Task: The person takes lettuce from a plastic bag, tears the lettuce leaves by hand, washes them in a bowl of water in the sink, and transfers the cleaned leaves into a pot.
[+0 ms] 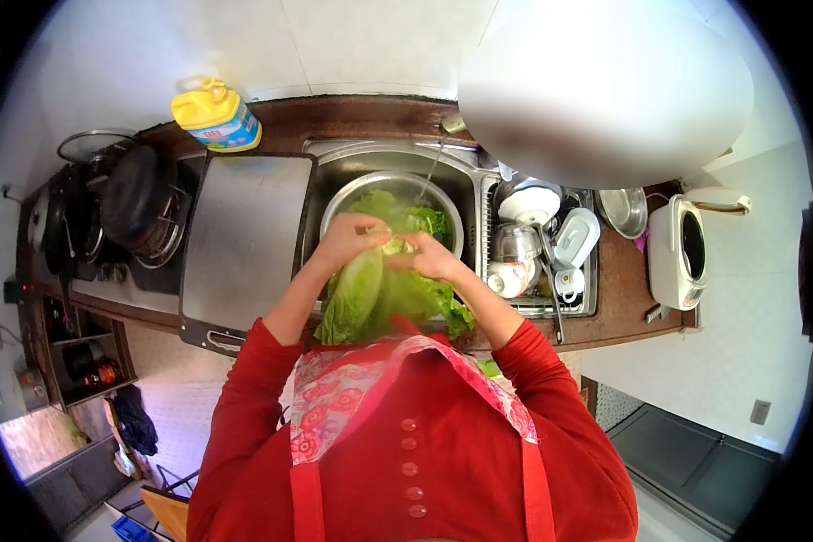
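A head of leafy green lettuce [359, 294] is held over the front of the sink, its base up between my hands and its leaves hanging toward me. My left hand [354, 238] is closed on the base from the left. From the right, my right hand [425, 256] grips the same base, fingers bent inward. Beneath and behind them a round metal basin [338, 191] sits in the steel sink [470, 181], with loose lettuce leaves [379, 204] in it. A thin stream of water [432, 167] runs from the tap [452, 125] into the basin.
Left of the sink lies a large metal-faced board [248, 226], with a yellow jug [215, 116] behind it. Dark pans [138, 194] stand on the stove farther left. At right are a dish rack [590, 294] of bowls and cups, a metal pot [623, 212] and a white rice cooker [676, 253].
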